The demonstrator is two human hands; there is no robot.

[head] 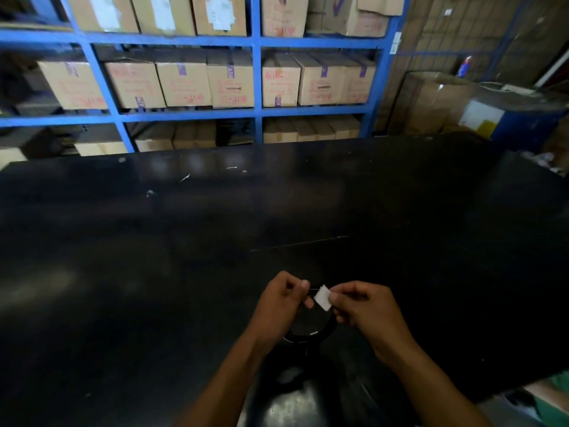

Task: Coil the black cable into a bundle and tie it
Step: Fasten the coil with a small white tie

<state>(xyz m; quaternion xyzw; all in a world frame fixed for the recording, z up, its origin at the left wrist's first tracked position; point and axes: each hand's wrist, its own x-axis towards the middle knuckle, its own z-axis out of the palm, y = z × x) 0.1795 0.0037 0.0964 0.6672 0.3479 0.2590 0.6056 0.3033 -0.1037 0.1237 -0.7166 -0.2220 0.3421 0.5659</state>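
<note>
The black cable hangs as a coiled loop between my two hands, just above the black table; it is hard to tell apart from the dark surface. My left hand pinches the top of the coil with thumb and fingers closed. My right hand pinches a small white strip at the top of the loop, right next to my left fingertips. Whether the strip wraps fully around the cable is hidden by my fingers.
The black table stretches far ahead and to both sides, with a few small white scraps near its far edge. Behind it stands a blue shelf rack full of cardboard boxes. More boxes and a blue bin stand at the right.
</note>
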